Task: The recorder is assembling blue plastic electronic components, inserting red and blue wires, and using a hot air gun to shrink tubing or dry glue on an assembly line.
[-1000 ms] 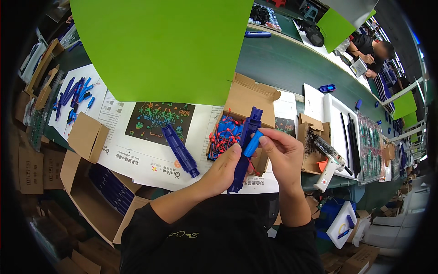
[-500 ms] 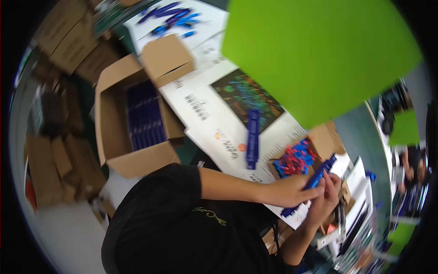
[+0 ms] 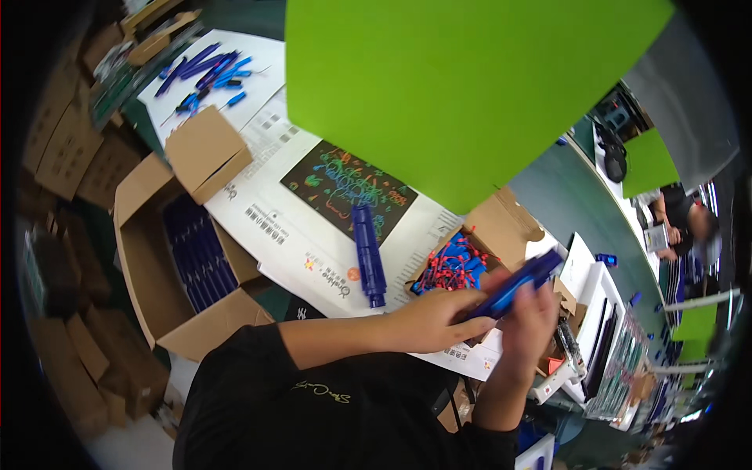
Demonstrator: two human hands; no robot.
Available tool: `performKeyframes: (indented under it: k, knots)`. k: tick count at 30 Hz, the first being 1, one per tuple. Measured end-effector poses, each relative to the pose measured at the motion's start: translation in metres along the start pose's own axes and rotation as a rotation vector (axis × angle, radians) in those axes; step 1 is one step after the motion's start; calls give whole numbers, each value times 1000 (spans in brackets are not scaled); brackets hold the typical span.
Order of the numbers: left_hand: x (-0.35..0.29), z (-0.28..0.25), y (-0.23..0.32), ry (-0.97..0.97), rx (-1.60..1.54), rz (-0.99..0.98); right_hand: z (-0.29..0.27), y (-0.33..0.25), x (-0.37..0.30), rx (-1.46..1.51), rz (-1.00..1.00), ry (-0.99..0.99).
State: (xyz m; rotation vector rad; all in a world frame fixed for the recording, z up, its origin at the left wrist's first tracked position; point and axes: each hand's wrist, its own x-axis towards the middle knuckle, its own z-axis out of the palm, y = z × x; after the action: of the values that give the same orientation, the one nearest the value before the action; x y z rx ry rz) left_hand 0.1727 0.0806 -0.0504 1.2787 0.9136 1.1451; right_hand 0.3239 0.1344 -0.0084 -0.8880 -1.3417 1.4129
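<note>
A long dark blue plastic casing (image 3: 539, 269) with a brighter blue cylinder along it is held up in front of my body. My left hand (image 3: 429, 319) is closed round its lower end. The fingers of my right hand (image 3: 531, 325) press against its side and are blurred by motion. Just beyond my hands stands an open carton (image 3: 513, 227) full of blue cylindrical cells (image 3: 458, 262) with red tips. A similar dark blue casing (image 3: 370, 262) lies on the white printed sheet (image 3: 282, 235), partly over a black card with coloured drawings (image 3: 348, 188).
On the left an open cardboard box (image 3: 145, 258) holds rows of dark blue casings (image 3: 200, 262). More casings and blue cells (image 3: 215, 70) lie at the far left. A large green panel (image 3: 462, 86) rises at the back. A white tray (image 3: 603, 329) sits right; another person (image 3: 677, 223) works beyond.
The view has swung, so the table things appear shifted left and sharper. My hands still hold the casing, and my right fingers have moved along it.
</note>
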Motion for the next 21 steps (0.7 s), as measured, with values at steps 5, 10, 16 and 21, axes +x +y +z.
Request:
performKeyframes:
  k: [5, 10, 16, 21]
  knots:
    - [-23, -71, 7, 295, 580, 96, -124, -18, 131, 68, -86, 384]
    - [-50, -116, 4, 110, 1260, 26, -221, 137, 287, -446, 317, 296]
    - [-25, -123, -5, -139, 1568, 290, -294, 165, 322, -986, 34, 684]
    - [-67, -155, -13, -56, 1564, 176, -186, 37, 233, -1030, -232, 228]
